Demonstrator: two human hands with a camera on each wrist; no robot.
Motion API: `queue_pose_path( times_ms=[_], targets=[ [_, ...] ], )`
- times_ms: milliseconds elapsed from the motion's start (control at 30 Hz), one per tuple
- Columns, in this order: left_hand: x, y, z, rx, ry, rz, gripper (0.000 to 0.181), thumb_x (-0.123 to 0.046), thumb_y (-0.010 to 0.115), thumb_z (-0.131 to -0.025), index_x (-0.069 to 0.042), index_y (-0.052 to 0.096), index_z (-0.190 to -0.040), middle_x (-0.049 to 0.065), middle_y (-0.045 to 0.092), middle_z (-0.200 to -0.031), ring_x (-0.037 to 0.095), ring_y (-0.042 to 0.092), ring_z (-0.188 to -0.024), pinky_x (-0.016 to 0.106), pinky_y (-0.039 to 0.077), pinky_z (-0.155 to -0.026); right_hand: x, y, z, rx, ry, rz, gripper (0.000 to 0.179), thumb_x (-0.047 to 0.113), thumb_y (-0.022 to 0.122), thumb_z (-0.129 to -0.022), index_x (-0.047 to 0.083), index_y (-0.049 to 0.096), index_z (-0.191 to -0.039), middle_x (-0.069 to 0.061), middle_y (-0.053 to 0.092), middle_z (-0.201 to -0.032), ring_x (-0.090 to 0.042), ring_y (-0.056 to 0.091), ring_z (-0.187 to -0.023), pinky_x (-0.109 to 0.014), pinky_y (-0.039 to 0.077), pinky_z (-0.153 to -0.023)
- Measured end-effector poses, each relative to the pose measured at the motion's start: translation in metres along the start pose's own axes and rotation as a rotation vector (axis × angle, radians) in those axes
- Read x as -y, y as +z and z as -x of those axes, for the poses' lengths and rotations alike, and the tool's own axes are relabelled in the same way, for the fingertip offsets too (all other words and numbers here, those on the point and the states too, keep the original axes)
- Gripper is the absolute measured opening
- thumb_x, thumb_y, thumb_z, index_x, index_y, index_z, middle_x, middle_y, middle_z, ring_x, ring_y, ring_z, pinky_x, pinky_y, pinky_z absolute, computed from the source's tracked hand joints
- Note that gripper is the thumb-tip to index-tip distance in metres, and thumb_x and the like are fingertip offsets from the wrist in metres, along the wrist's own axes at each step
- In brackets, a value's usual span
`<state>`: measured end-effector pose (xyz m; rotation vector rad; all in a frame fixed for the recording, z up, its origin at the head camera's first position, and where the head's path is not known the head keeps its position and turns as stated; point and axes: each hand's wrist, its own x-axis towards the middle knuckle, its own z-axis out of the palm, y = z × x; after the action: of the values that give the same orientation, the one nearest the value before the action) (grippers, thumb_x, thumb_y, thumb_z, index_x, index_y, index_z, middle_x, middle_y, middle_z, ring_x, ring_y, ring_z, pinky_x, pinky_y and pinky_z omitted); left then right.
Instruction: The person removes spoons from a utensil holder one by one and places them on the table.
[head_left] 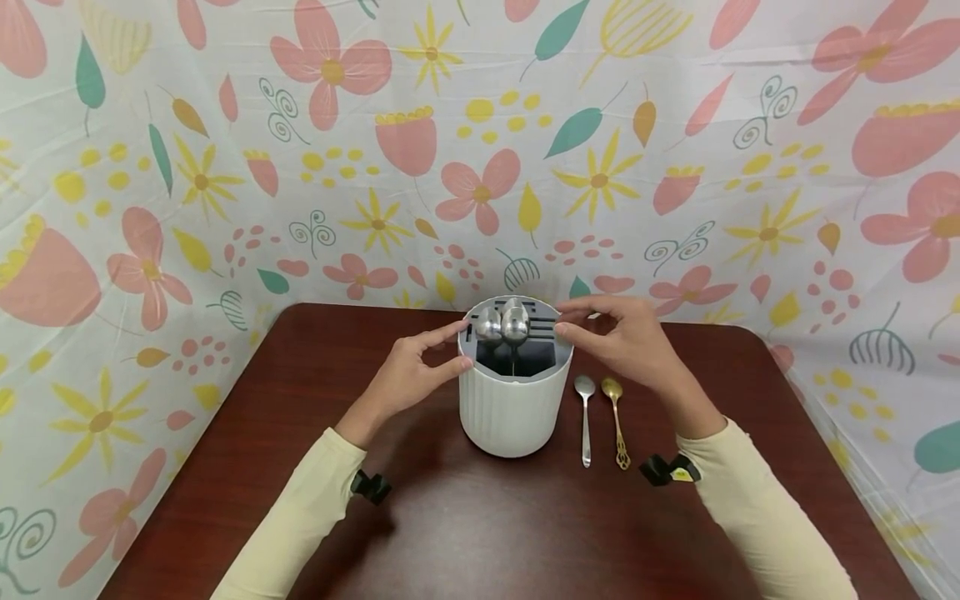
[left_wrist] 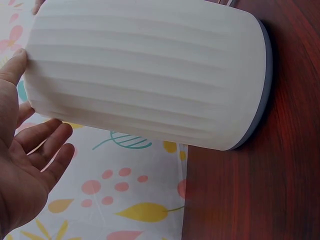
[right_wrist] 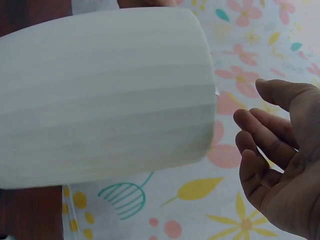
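Note:
A white ribbed utensil holder (head_left: 513, 417) stands upright on the table, with a grey slotted top. Two shiny spoons (head_left: 514, 323) stand in it with their bowls up. My left hand (head_left: 408, 367) touches the left side of its rim with thumb and fingertips; in the left wrist view the fingers (left_wrist: 55, 165) look loosely extended. My right hand (head_left: 626, 337) is at the right side of the rim; the right wrist view shows a gap between its fingertips and the holder, with nothing held. To the right on the table lie a silver spoon (head_left: 585, 417) and a gold spoon (head_left: 617, 421).
The dark reddish-brown table (head_left: 465, 533) carries all of this. Behind it hangs a white cloth (head_left: 480, 108) printed with flowers and leaves, meeting the table's back edge close behind the holder.

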<state>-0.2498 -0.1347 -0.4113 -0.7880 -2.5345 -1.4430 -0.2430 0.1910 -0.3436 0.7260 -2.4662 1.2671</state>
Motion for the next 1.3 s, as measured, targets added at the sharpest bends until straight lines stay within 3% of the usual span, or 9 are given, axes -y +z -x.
queue_pose_path(
  times_ms=[200, 433, 567, 800, 967, 1300],
  targets=[
    [0.0, -0.001, 0.001, 0.002, 0.004, 0.015, 0.058, -0.043, 0.076, -0.093, -0.032, 0.057, -0.147, -0.012, 0.058, -0.145, 0.032, 0.058, -0.126, 0.048, 0.05, -0.098, -0.003, 0.013, -0.002, 0.0, -0.053, -0.01, 0.026, 0.017, 0.083, -0.087, 0.011, 0.08, -0.112, 0.0, 0.078, -0.093, -0.014, 0.066, -0.074, -0.026, 0.052, -0.065],
    [-0.002, -0.001, 0.002, 0.002, -0.001, 0.002, 0.059, -0.045, 0.075, -0.093, -0.033, 0.056, -0.148, -0.014, 0.057, -0.146, 0.017, 0.057, -0.126, 0.046, 0.051, -0.1, -0.006, 0.024, -0.005, -0.021, -0.085, 0.028, 0.027, 0.021, 0.085, -0.085, 0.013, 0.08, -0.111, 0.001, 0.078, -0.094, -0.014, 0.057, -0.066, -0.026, 0.044, -0.059],
    [-0.001, 0.0, 0.002, 0.005, -0.003, 0.008, 0.059, -0.045, 0.074, -0.093, -0.033, 0.056, -0.148, -0.013, 0.057, -0.146, 0.017, 0.057, -0.125, 0.046, 0.051, -0.099, -0.008, 0.029, -0.006, -0.035, -0.071, 0.038, 0.027, 0.023, 0.086, -0.085, 0.013, 0.081, -0.11, 0.002, 0.078, -0.092, -0.015, 0.053, -0.063, -0.026, 0.041, -0.056],
    [-0.002, 0.0, 0.002, 0.002, -0.007, 0.01, 0.059, -0.043, 0.075, -0.093, -0.034, 0.056, -0.148, -0.015, 0.057, -0.146, 0.018, 0.057, -0.124, 0.047, 0.051, -0.099, -0.011, 0.035, -0.009, -0.041, -0.071, 0.018, 0.026, 0.024, 0.087, -0.084, 0.015, 0.081, -0.109, 0.002, 0.077, -0.091, -0.012, 0.061, -0.068, -0.025, 0.04, -0.054],
    [0.0, 0.0, 0.001, 0.006, -0.006, 0.022, 0.059, -0.044, 0.075, -0.093, -0.034, 0.056, -0.147, -0.015, 0.057, -0.146, 0.026, 0.057, -0.128, 0.049, 0.05, -0.101, -0.012, 0.04, -0.012, -0.04, -0.07, 0.009, 0.028, 0.024, 0.088, -0.083, 0.015, 0.081, -0.108, 0.003, 0.077, -0.09, -0.009, 0.067, -0.077, -0.025, 0.043, -0.055],
    [0.001, 0.0, 0.0, 0.009, -0.008, 0.047, 0.058, -0.046, 0.075, -0.093, -0.034, 0.057, -0.147, -0.013, 0.058, -0.145, 0.029, 0.057, -0.13, 0.052, 0.048, -0.103, -0.007, 0.044, -0.013, -0.026, -0.032, 0.009, 0.031, 0.029, 0.09, -0.08, 0.016, 0.081, -0.107, 0.004, 0.077, -0.088, -0.008, 0.069, -0.079, -0.024, 0.047, -0.058]
  ],
)
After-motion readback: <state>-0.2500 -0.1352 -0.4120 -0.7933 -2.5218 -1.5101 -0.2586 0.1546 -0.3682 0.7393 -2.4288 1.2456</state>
